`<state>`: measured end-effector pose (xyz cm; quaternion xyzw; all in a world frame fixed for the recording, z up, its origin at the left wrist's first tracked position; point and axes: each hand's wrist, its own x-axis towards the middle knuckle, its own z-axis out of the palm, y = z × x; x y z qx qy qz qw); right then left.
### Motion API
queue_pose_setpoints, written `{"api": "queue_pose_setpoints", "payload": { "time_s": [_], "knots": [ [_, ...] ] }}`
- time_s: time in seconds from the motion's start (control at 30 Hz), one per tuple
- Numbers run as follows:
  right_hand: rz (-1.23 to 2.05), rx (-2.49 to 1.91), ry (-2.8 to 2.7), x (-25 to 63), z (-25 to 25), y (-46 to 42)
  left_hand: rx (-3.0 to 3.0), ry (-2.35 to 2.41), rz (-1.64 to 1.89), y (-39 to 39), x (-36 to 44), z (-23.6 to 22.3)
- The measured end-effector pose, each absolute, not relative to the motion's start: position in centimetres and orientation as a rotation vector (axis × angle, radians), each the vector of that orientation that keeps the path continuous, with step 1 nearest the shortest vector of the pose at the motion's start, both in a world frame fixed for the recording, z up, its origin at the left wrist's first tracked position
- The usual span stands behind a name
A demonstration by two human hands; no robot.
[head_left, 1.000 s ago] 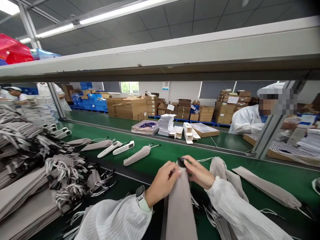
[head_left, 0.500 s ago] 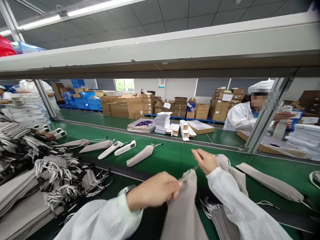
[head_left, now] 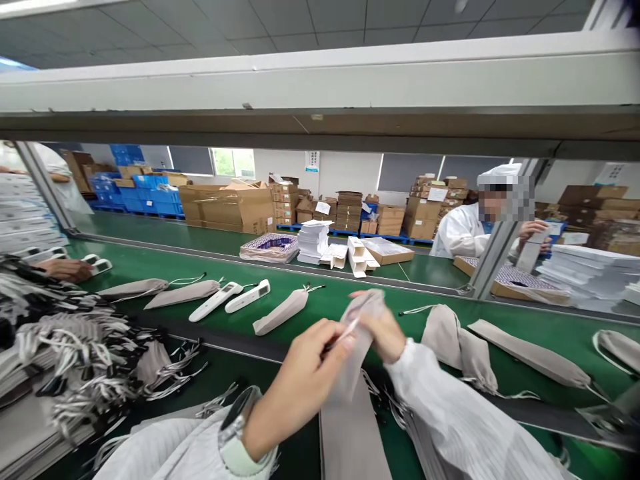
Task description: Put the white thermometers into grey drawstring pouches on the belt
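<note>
A grey fabric drawstring pouch (head_left: 349, 381), smeared by motion, is held up between my two hands. My left hand (head_left: 313, 373) is closed on its near side, thumb and fingers pinching the cloth. On the far side my right hand (head_left: 384, 332) grips the pouch near its top; its fingertips are partly hidden by the fabric. Below lies a flat grey pouch (head_left: 355, 437). Beyond my hands, a filled pouch (head_left: 283, 312) rests on the green belt (head_left: 345, 293) beside two white handheld devices with small displays (head_left: 215, 301).
Heaps of grey pouches with white cords (head_left: 75, 360) lie at left. Another person's hand (head_left: 65, 269) touches white devices there. More pouches (head_left: 530, 353) lie at right. An overhead shelf (head_left: 320, 87) spans the view. Across the belt, a co-worker (head_left: 460, 227) handles a box.
My hands have come closer together, and the pouch between them is higher. My right hand has moved in from the cord to the cloth. The view has shifted slightly right.
</note>
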<state>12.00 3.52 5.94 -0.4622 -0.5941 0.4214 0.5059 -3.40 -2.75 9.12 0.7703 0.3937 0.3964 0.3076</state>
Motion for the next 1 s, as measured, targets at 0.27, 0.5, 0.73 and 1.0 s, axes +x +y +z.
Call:
{"api": "queue_pose_setpoints", "payload": {
  "time_s": [0.27,0.5,0.73,1.0],
  "knots": [
    [0.451,-1.879,-1.201,18.8,3.1,8.0,2.447,1.478,0.152,-1.0,-2.8,3.3],
    [0.785,-1.356,-2.374,15.0,3.5,5.7,2.542,1.553,0.183,-1.1,-2.5,3.5],
    [0.676,-1.201,-2.556,12.3,2.0,4.0,2.580,1.605,0.262,-0.9,-3.1,3.6],
    [0.793,-1.210,-2.530,12.7,0.5,5.3,2.638,1.319,0.269,0.4,-4.5,3.5]
  ]
}}
